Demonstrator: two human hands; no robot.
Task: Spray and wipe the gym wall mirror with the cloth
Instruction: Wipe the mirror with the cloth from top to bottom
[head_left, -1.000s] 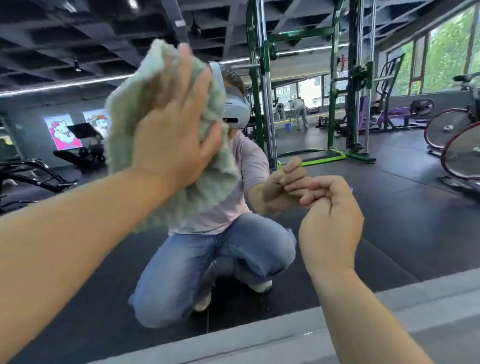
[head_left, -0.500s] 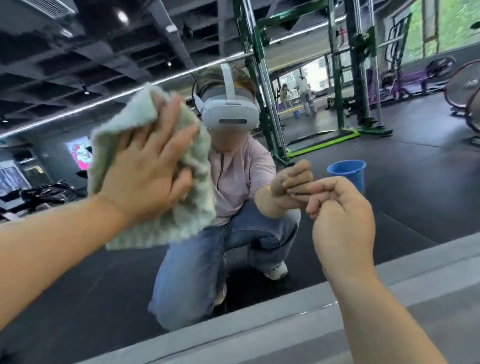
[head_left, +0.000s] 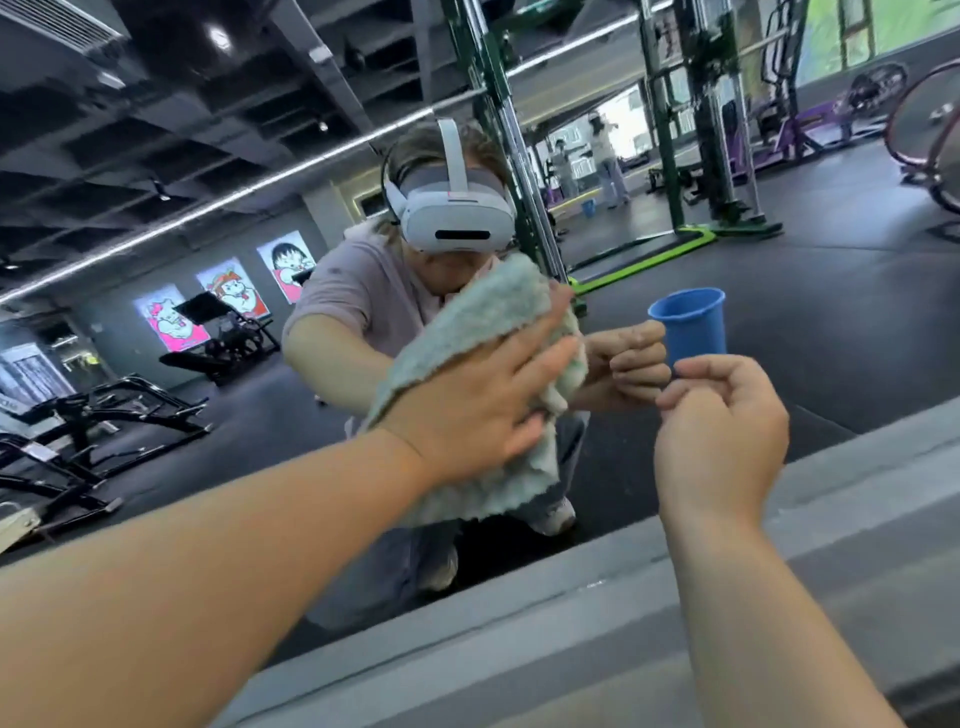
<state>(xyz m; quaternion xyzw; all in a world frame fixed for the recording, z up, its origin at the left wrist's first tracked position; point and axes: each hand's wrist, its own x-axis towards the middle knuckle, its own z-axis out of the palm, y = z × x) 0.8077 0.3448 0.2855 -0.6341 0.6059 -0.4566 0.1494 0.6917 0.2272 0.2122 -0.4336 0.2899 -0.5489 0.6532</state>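
Hands at the gym wall mirror (head_left: 810, 332), seen from the head camera. The left hand (head_left: 483, 410) lies flat on a pale green, nubby cloth (head_left: 467, 332) and presses it against the glass. Its grip is spread, with the fingers straight and fanned, pointing up and to the right. The cloth is bunched under the palm; its upper edge shows above the fingertips and a loose part hangs below the hand. It sits near the middle of the view, over the reflected chest and chin of the crouching person.

The right hand (head_left: 722, 431) is held just to the right of the cloth and apart from it; whether it touches the glass cannot be told. Its grip is pressed together: the fingers are curled into a loose fist, with the thumb tip against the forefinger and no object visible in it. Its reflection, also a fist, appears between the cloth and the hand itself.

A blue cup (head_left: 691, 327) appears in the mirror just above the right hand, standing on the reflected dark floor. A white headset (head_left: 457, 218) sits on the reflected head. A grey ledge (head_left: 571, 639) runs along the foot of the mirror, below both forearms. Reflected further back are a green rack (head_left: 670, 156), black benches (head_left: 104, 415) at left, and bright cartoon posters (head_left: 171, 322) on the far wall.
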